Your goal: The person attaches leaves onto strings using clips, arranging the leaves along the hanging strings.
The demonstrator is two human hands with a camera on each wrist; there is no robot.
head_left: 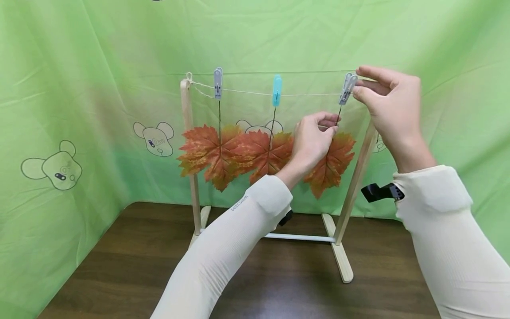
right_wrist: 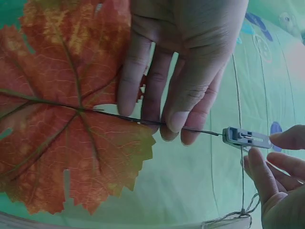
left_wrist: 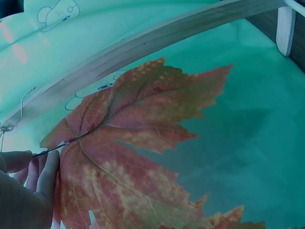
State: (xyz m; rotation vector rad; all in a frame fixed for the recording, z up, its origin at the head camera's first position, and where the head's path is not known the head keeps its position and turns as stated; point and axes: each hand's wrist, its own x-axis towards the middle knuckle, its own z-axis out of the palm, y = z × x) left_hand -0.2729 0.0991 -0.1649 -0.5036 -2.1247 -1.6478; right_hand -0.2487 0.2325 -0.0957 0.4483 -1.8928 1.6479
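My left hand (head_left: 314, 137) pinches the dark stem of the right-hand artificial maple leaf (head_left: 330, 164) between thumb and fingers, just above the blade. That orange-red leaf spreads beyond the fingers in the left wrist view. Over it, a grey clothespin (head_left: 348, 88) sits on the thin string (head_left: 307, 95), with the stem's top at its jaws. My right hand (head_left: 394, 104) is at the clothespin's right side, thumb tip at its handle end and fingers loosely spread. The handles stand apart, unsqueezed. In the right wrist view, the clothespin (right_wrist: 245, 137) crosses the string.
Two more maple leaves hang leftward, from a grey clothespin (head_left: 218, 83) and a blue clothespin (head_left: 276, 91). The string is tied to a wooden frame (head_left: 186, 102) on a brown table (head_left: 271, 283). A green printed curtain (head_left: 99, 88) stands behind.
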